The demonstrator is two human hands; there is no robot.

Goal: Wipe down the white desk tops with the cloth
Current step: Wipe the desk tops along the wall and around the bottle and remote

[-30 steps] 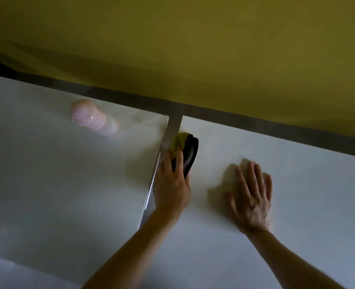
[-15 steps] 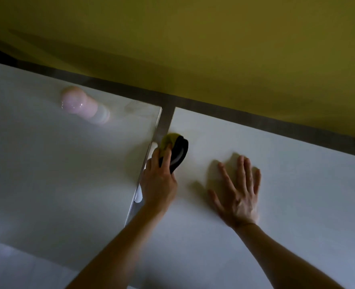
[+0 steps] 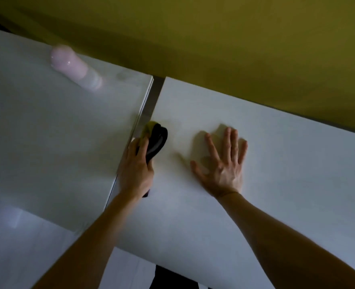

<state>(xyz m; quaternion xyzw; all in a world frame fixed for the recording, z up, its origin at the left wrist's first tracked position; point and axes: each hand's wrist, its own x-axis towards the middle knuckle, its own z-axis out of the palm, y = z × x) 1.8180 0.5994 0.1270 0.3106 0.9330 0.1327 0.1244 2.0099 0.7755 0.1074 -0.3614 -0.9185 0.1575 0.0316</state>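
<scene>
Two white desk tops meet at a narrow grey gap: the left desk (image 3: 47, 142) and the right desk (image 3: 276, 163). My left hand (image 3: 136, 170) grips a bunched cloth (image 3: 156, 138), black with a yellow patch, and presses it onto the right desk's left edge, right beside the gap. Part of the cloth is hidden under my palm. My right hand (image 3: 222, 163) lies flat on the right desk with its fingers spread, a short way right of the cloth.
A pink and white bottle (image 3: 74, 67) lies blurred at the back of the left desk. A yellow wall (image 3: 214, 38) runs behind both desks. The right desk's front edge crosses the lower view, with dark floor (image 3: 172, 278) below it.
My left hand has drawn the cloth back along the right desk's left edge, away from the far corner. My right hand stays flat beside it. The view has shifted.
</scene>
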